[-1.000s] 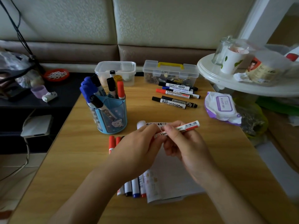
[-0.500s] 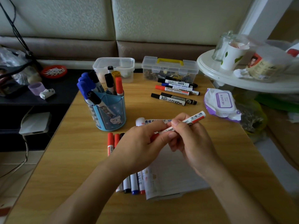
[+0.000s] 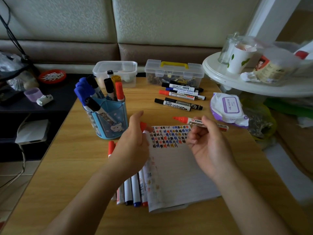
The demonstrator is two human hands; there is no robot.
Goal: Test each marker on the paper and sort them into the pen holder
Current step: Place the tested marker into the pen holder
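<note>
cap off, hands apart over the test paper

half a second ago both hands met on the capped red marker (image 3: 191,120); now they have pulled apart. the right hand (image 3: 208,143) pinches the bare-tipped marker in curled fingertips, tip pointing left, just above the top edge of the paper (image 3: 177,175). the left hand (image 3: 133,143) carries the red cap (image 3: 143,125), seemingly nipped between thumb and fingers, though the palm hides most of it. the paper's rows of coloured test marks, covered before, now show between the hands. the blue pen holder (image 3: 110,119) stands to the left with its markers, unmoved.
</note>
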